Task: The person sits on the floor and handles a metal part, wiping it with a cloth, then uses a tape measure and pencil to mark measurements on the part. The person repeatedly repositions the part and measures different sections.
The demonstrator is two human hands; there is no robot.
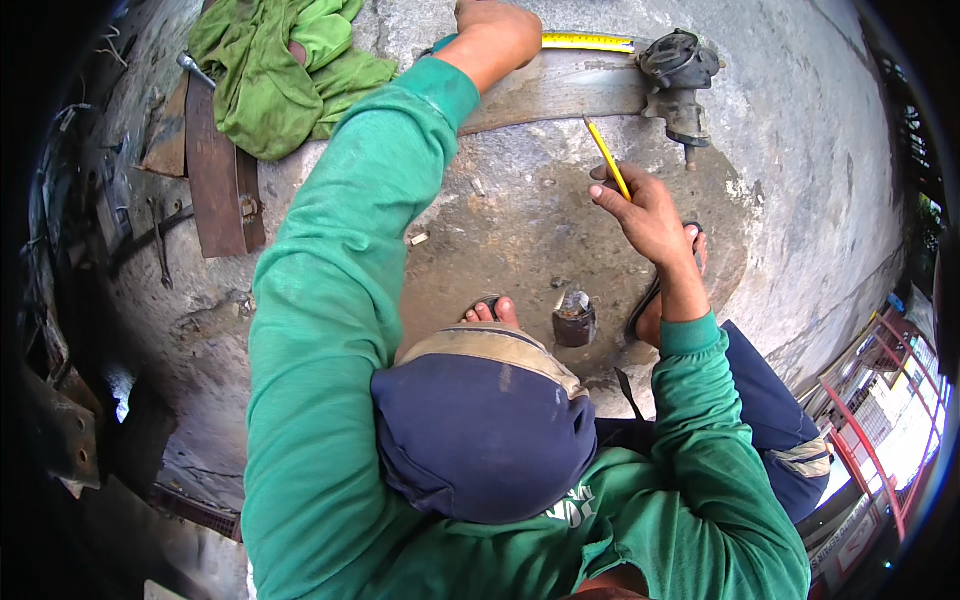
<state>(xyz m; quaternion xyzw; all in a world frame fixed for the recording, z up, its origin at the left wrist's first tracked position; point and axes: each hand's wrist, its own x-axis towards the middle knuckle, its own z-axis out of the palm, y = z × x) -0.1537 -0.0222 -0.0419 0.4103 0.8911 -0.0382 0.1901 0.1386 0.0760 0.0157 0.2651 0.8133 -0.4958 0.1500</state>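
My left hand [500, 38] is at the top edge, closed around a tape measure. Its yellow blade [590, 42] runs out to the right along a worn flat strip [575, 92], wood or metal, I cannot tell which. The blade's end stops just short of a dirty grey metal machine part [680, 75] with a short shaft, which sits on the strip's right end. Lower down, my right hand [645, 215] pinches a yellow pencil [608, 158], its point tilted up toward the strip and apart from it. The tape's case is mostly hidden by my left hand.
A green cloth [275, 75] lies over brown metal plates [212, 170] at the upper left, beside a wrench [160, 245]. A small dark block [574, 320] stands on the concrete floor [800, 150] between my sandalled feet. A red metal frame [865, 440] is at the far right.
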